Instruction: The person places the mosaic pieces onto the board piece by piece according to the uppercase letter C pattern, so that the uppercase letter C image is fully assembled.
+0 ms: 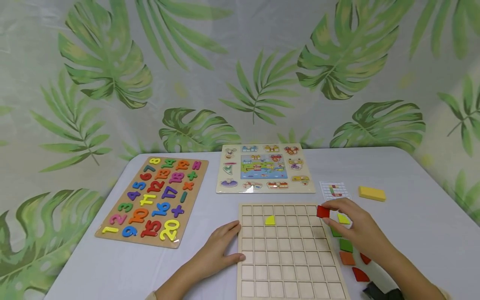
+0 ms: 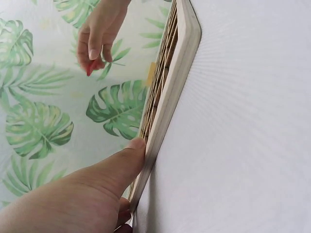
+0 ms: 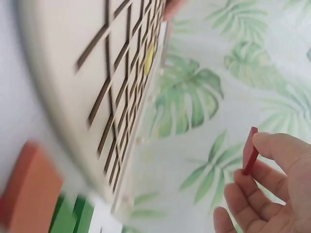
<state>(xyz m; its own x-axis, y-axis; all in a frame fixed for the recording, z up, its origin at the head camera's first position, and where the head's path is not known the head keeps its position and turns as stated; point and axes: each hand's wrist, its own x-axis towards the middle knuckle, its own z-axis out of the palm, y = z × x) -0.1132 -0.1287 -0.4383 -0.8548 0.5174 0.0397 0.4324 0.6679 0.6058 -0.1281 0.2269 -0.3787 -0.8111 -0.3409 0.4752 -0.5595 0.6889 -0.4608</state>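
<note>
Between thumb and fingertips, my right hand (image 1: 350, 221) pinches a red square tile (image 1: 323, 211), held over the upper right corner of the wooden grid board (image 1: 292, 258). The right wrist view shows this thin red tile (image 3: 250, 151) from its edge. My left hand (image 1: 219, 250) touches the board's left side with fingers extended and thumb spread lower down. From the left wrist, the thumb (image 2: 131, 150) rests at the board's rim. A yellow quarter-round tile (image 1: 270, 220) lies in a cell of the second row.
Right of the board lie green (image 1: 346, 245), orange (image 1: 347, 258) and red tiles (image 1: 361, 274), beside a black object (image 1: 378, 291). Farther back are a pattern card (image 1: 335, 191) and a yellow block (image 1: 372, 193). A picture puzzle (image 1: 266, 188) and a number board (image 1: 150, 200) stand behind and left.
</note>
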